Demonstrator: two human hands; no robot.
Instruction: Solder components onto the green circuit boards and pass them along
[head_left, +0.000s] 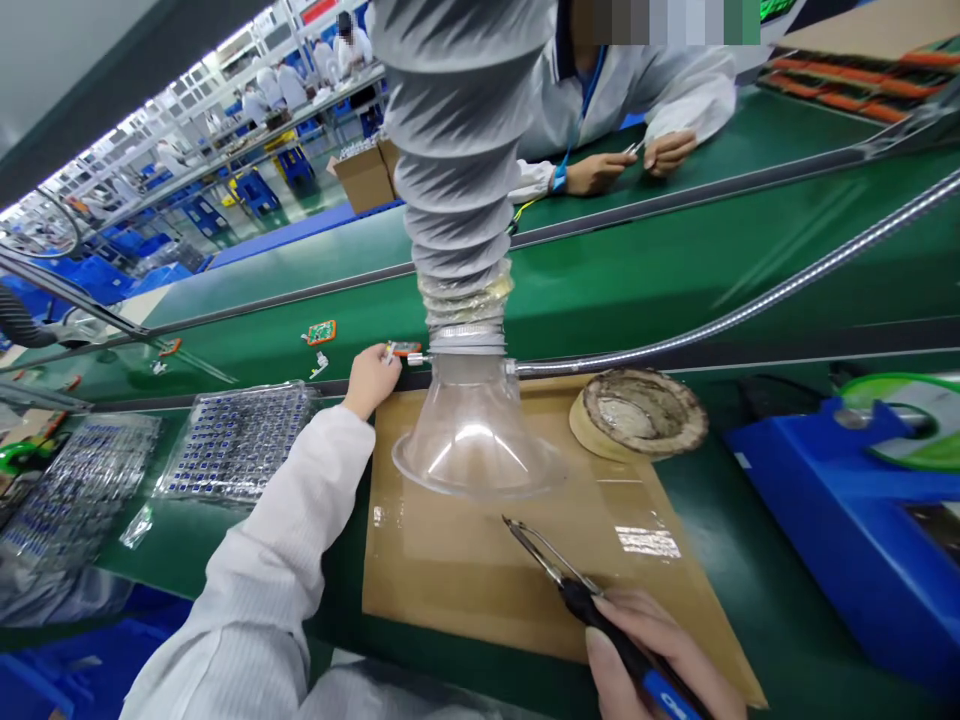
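My left hand [373,382] reaches to the far edge of the cardboard sheet. Its fingers are closed at a small orange-edged circuit board [406,349] with a white piece by the fingertips, just left of the clear funnel hood [474,430]. In my right hand [651,655] is a soldering iron [574,600] with a black and blue handle. Its tip points up and left, above the brown cardboard sheet [465,570] and short of the hood's rim. Another orange-edged circuit board [321,332] lies on the green belt, a small white connector [320,363] beside it.
A grey ribbed duct [469,150] hangs down to the hood. A crusted round dish [637,412] stands behind right, near a blue machine [840,540] with a green-edged reel. Trays of small parts [240,440] lie left. Across the belt, a co-worker's hands [600,172] hold something small.
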